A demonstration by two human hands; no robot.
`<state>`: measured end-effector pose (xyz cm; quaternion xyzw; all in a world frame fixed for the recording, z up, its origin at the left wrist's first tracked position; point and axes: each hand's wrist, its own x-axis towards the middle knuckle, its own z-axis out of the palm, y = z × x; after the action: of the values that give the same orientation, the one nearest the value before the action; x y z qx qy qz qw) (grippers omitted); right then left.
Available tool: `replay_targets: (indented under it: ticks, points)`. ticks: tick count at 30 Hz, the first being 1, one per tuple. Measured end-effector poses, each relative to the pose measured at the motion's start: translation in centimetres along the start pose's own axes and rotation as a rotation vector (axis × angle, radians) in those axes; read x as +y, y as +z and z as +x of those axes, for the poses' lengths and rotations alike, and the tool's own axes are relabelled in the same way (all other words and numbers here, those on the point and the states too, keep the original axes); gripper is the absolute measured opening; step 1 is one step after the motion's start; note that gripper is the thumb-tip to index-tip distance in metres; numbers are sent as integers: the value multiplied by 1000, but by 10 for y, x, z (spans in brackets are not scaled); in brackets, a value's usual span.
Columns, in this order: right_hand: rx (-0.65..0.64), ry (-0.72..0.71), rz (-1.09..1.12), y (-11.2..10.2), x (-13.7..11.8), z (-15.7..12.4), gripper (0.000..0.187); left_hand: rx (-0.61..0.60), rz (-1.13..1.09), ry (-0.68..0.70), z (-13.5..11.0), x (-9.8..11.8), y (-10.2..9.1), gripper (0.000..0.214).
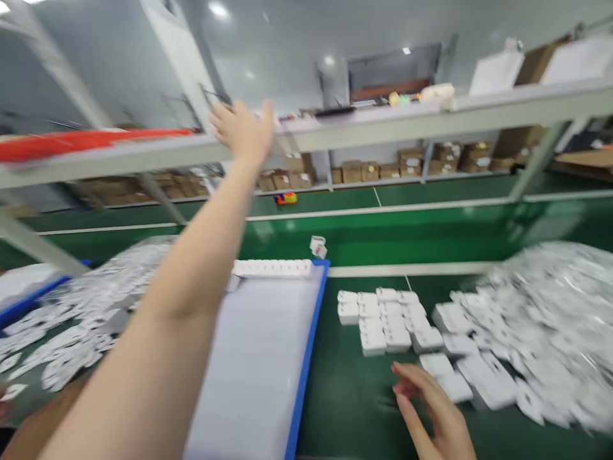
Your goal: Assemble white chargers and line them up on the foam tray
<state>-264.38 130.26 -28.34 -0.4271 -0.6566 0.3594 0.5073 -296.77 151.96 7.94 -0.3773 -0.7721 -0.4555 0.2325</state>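
Observation:
My left arm stretches up and away, and my left hand [243, 132] is at the edge of the overhead shelf [383, 118], fingers spread, nothing visible in it. My right hand [433, 409] rests low over the green table [349, 396], fingers loosely extended, holding nothing, just left of small white boxes [450, 377]. A group of white plug-like blocks [383, 316] lies ahead of it. A blue-rimmed tray [268, 358] with a white liner sits in the middle, and a row of white blocks [272, 268] lines its far end.
A large heap of clear-bagged white parts [550, 319] fills the right side. Loose white pieces [81, 319] are scattered at left beside another blue tray [29, 297]. A red strip [86, 142] lies on the shelf. Cardboard boxes [364, 171] line the far wall.

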Motion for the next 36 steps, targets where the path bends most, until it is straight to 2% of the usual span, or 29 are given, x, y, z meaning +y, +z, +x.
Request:
replay_targets:
  ticks: [1, 3, 4, 6, 7, 8, 10, 12, 14, 15, 20, 24, 29, 36]
  points:
    - [-64, -63, -6, -6, -7, -1, 28, 14, 31, 71, -19, -5, -1, 66]
    - [-102, -147, -33, -18, -17, 0, 32, -33, 37, 213, -71, -26, -4, 59]
    - [-108, -165, -43, -25, -19, 0, 34, -39, -7, 341, -104, -42, -8, 54]
    - [-88, -172, -62, -41, -20, 0, 34, -169, -124, 663, -181, -78, -23, 52]
    - [-49, -157, -69, -51, -20, 0, 32, -255, -144, 745, -220, -95, -32, 51]
    - [24, -132, -77, -60, -19, -1, 29, -333, -149, 791, -258, -110, -42, 46]
    - [253, -55, -101, -79, -18, -1, 21, -561, -142, 830, -320, -128, -56, 32]
    - [487, 12, -130, -95, -16, 1, 18, -771, -189, 876, -358, -132, -59, 28]
    - [605, 41, -160, -106, -13, 3, 21, -856, -184, 951, -374, -126, -51, 32]
    - [624, 50, -177, -110, -11, 3, 23, -857, -148, 989, -376, -121, -45, 36]
    - [644, 148, -274, -129, 2, -11, 36, -828, 64, 1042, -380, -110, -18, 44]
    - [637, 208, -298, -138, 7, -18, 41, -783, 100, 1070, -389, -114, -17, 34]
    - [577, 150, -282, -120, -4, -9, 34, -833, 111, 1043, -389, -111, -18, 38]
    - [339, 61, -305, -94, -21, 1, 24, -878, 63, 1039, -388, -116, -11, 45]
